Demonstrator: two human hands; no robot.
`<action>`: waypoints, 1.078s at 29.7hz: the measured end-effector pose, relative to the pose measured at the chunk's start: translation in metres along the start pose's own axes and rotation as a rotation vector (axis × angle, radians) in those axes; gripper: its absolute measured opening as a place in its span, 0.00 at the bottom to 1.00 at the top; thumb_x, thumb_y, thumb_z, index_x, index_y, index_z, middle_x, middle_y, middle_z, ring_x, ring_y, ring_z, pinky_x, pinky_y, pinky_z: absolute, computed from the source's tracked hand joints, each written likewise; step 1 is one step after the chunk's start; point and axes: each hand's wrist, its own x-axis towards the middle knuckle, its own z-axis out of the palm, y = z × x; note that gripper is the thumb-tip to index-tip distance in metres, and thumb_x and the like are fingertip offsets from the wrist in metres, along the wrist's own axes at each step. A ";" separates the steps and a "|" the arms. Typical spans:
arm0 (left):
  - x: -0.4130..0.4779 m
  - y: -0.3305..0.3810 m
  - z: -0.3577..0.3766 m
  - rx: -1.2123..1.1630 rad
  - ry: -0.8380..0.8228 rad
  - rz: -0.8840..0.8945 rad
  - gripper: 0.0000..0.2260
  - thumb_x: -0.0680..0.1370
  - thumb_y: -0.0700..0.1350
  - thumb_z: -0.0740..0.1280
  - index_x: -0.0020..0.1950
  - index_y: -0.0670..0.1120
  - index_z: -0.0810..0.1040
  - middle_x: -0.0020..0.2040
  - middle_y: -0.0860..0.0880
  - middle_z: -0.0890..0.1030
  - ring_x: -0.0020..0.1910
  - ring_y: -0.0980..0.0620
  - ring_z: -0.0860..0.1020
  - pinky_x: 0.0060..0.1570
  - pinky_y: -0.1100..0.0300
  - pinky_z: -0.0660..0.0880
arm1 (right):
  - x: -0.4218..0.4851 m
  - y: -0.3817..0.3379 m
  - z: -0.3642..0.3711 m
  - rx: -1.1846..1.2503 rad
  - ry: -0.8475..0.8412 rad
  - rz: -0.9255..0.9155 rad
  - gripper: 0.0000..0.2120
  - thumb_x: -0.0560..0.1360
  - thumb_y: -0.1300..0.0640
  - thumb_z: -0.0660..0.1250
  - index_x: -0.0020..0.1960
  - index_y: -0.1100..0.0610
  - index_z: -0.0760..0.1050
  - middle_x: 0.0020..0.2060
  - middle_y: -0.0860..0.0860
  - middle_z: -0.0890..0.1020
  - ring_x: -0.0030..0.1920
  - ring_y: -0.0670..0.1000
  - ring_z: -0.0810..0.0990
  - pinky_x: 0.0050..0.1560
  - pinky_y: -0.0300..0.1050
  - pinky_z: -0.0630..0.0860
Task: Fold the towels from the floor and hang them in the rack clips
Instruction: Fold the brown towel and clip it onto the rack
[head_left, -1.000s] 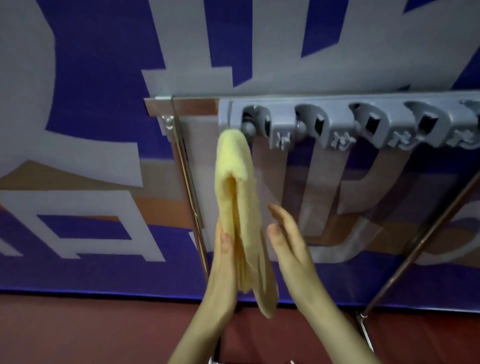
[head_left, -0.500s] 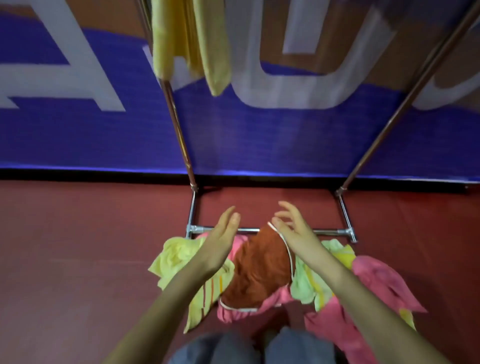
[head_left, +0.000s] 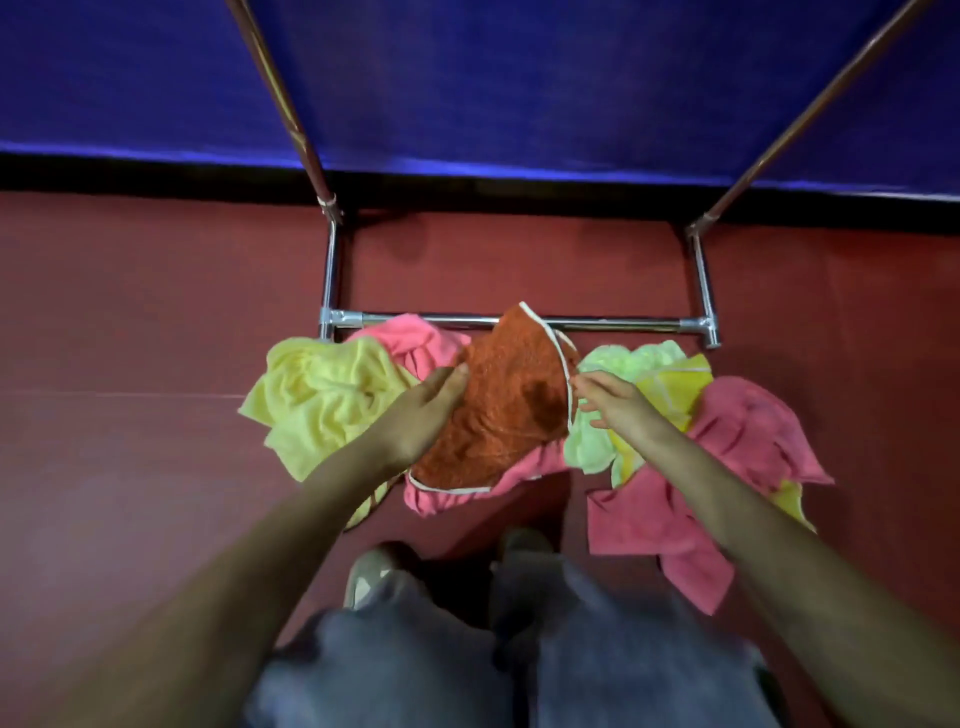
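An orange towel (head_left: 511, 400) with white piping lies on top of a heap of towels on the red floor. My left hand (head_left: 423, 410) grips its left edge. My right hand (head_left: 610, 402) pinches its white-piped right edge. Around it lie a pale yellow towel (head_left: 317, 395), a pink towel (head_left: 410, 338) partly under the orange one, a light green towel (head_left: 623, 358), a yellow striped towel (head_left: 675, 387) and a large pink towel (head_left: 727, 457). The rack's clips are out of view.
The rack's chrome base bar (head_left: 623, 325) runs across just behind the heap, with two slanted poles (head_left: 291, 114) rising toward a blue banner (head_left: 519, 78). My legs in grey trousers (head_left: 467, 649) and my shoes stand just in front of the heap.
A second ago my hands were at a yellow towel hanging from the rack's clips. The view has dropped to the floor, and both hands have reached down and taken hold of the orange towel.
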 end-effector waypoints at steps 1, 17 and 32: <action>0.002 -0.002 0.003 0.005 -0.018 -0.003 0.22 0.79 0.56 0.50 0.68 0.48 0.67 0.66 0.46 0.73 0.65 0.53 0.69 0.60 0.65 0.60 | 0.005 0.007 0.000 0.011 0.012 0.026 0.12 0.77 0.59 0.58 0.55 0.64 0.74 0.49 0.67 0.75 0.45 0.52 0.71 0.37 0.35 0.67; 0.088 -0.090 0.040 -0.025 -0.141 -0.149 0.23 0.79 0.56 0.52 0.71 0.48 0.63 0.71 0.49 0.67 0.71 0.53 0.63 0.68 0.64 0.54 | 0.094 0.128 0.049 -0.456 -0.022 0.058 0.15 0.73 0.66 0.63 0.59 0.65 0.75 0.68 0.64 0.65 0.69 0.57 0.64 0.59 0.18 0.51; 0.077 -0.089 0.035 -0.098 -0.127 -0.147 0.24 0.78 0.56 0.54 0.71 0.46 0.65 0.71 0.50 0.68 0.70 0.56 0.64 0.70 0.64 0.55 | 0.103 0.118 0.044 -0.682 0.035 0.077 0.17 0.74 0.59 0.61 0.63 0.58 0.72 0.69 0.53 0.68 0.69 0.59 0.63 0.69 0.47 0.59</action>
